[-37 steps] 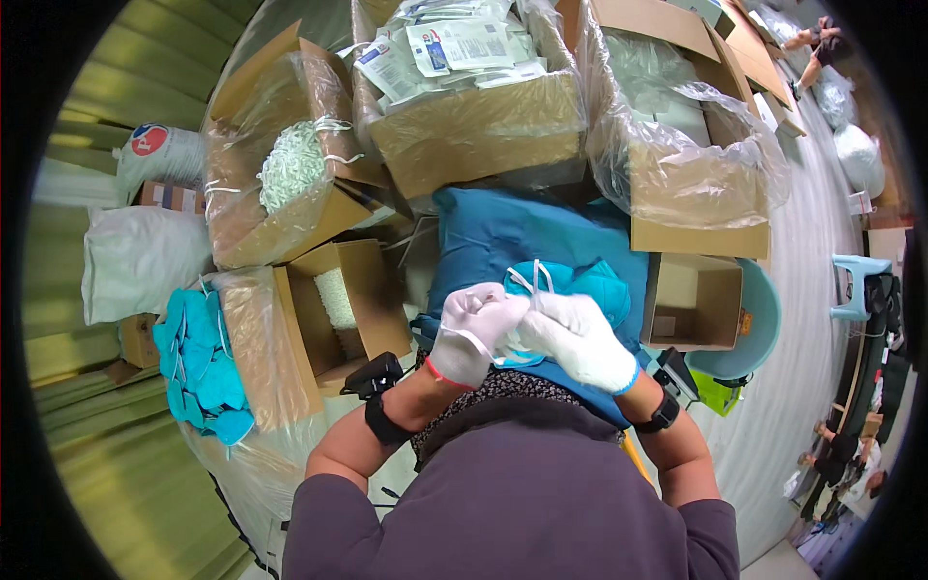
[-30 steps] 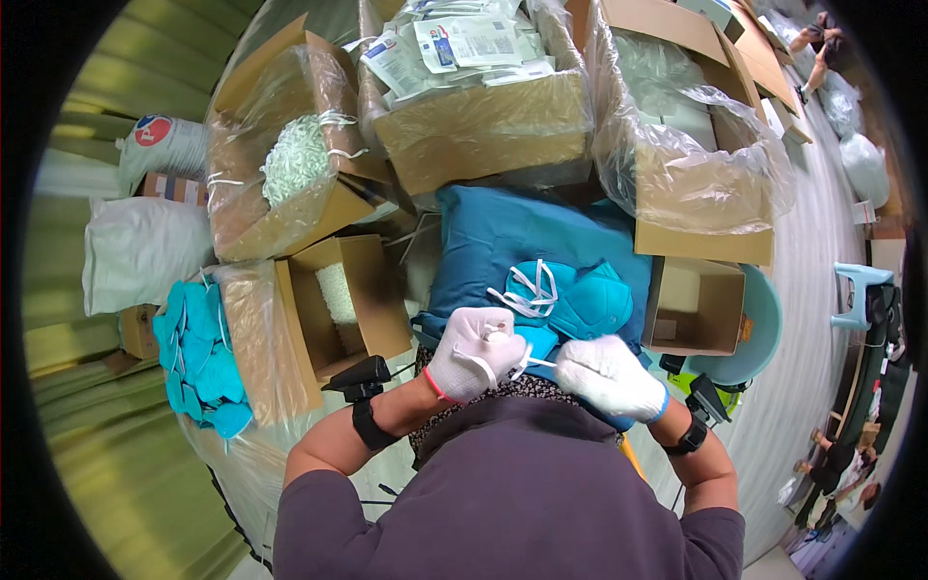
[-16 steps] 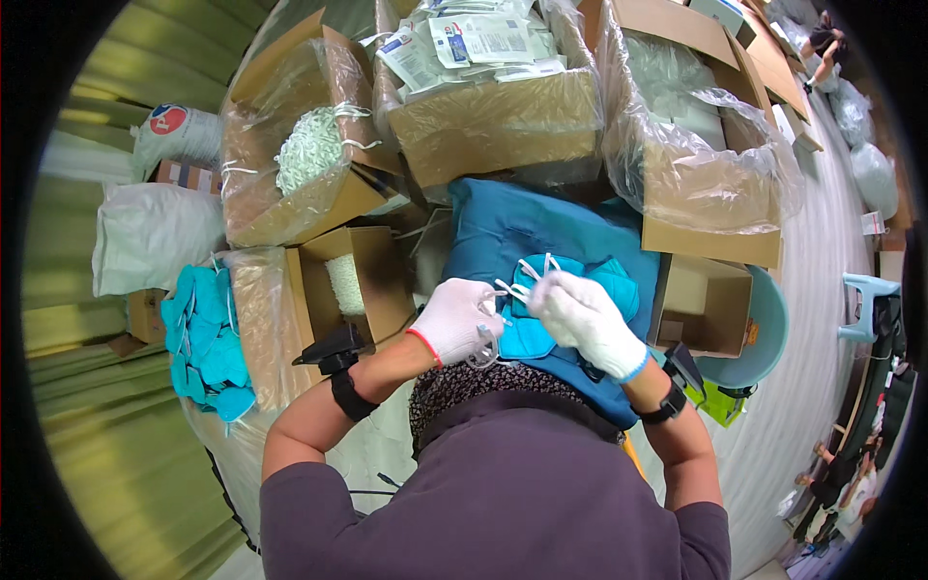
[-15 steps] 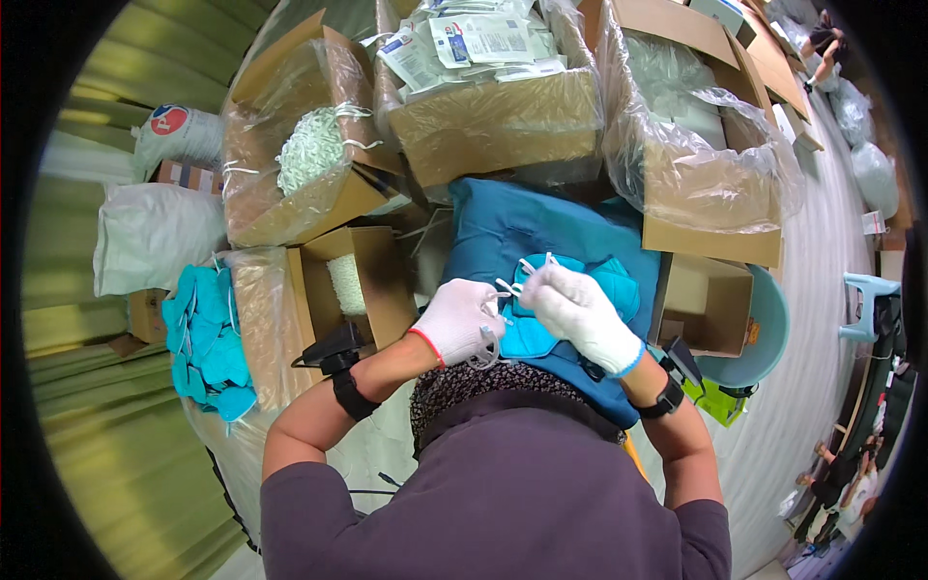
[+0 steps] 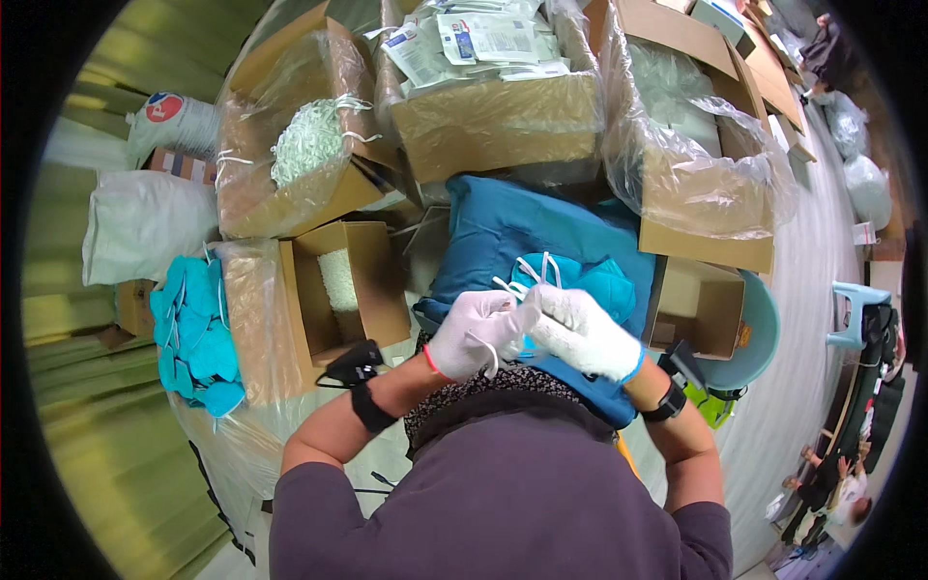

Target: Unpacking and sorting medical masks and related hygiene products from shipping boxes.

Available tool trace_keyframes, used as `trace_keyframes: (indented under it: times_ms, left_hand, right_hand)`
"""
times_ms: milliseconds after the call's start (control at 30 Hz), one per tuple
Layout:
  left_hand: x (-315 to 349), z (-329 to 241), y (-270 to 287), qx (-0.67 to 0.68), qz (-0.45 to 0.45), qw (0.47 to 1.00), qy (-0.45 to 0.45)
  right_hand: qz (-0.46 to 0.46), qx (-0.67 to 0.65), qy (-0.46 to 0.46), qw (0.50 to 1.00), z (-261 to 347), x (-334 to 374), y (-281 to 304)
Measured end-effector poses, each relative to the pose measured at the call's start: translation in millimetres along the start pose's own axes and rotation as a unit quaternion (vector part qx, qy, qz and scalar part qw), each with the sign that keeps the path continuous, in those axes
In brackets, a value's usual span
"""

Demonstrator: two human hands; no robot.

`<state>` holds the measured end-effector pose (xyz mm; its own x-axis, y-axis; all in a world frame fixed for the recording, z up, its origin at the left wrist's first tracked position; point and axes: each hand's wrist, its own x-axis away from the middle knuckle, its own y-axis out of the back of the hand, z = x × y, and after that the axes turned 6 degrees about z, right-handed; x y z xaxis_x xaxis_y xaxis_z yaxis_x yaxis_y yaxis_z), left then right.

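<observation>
My left hand (image 5: 474,333), in a white glove with a red cuff edge, is closed on a thin white strap (image 5: 491,358), part of which dangles below the fingers. My right hand (image 5: 585,335), gloved in white with a blue cuff edge, is pinched close beside it, its fingertips almost meeting the left ones. What the right fingers hold is hidden. Just beyond the hands, teal fabric pieces (image 5: 609,288) that look like face masks lie on a blue cushion (image 5: 493,222) over my lap. White straps stick up from them.
Left, a teal mask pile (image 5: 208,348) lies beside a small carton (image 5: 382,290) holding a white coil. Larger cartons hold white cord (image 5: 307,145), flat packets (image 5: 488,39) and clear plastic (image 5: 677,101). Right stand an open carton (image 5: 691,307), a blue basin (image 5: 767,324) and a stool (image 5: 849,314).
Both hands have come closer together and slightly lower toward me, the left shifting right. The right hand has lowered from above the mask pieces to meet the left fingertips.
</observation>
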<state>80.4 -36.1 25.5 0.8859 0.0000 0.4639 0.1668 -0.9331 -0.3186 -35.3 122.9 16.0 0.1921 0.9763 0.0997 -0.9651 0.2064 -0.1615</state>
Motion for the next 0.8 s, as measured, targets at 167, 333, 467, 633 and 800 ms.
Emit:
trace_keyframes:
  times_ms: [167,333,467,633,800]
  left_hand:
    - [13,-8,-10,0.011,-0.059,0.995,-0.077]
    - [38,-3,82,-0.327,-0.217,0.894,-0.216]
    - [70,7,144,0.022,-0.378,0.921,-0.089]
    - [105,17,185,0.268,-0.309,0.910,-0.074]
    - [114,19,185,0.323,-0.340,0.877,-0.105]
  right_hand:
    - [-0.034,-0.138,-0.157,0.977,21,16,-16]
    - [-0.061,-0.026,-0.130,0.989,4,69,9]
    - [-0.159,-0.285,-0.181,0.928,-7,63,31]
    - [-0.223,-0.438,-0.205,0.846,-30,-4,20]
    - [0.087,-0.648,0.001,0.757,-130,-101,6]
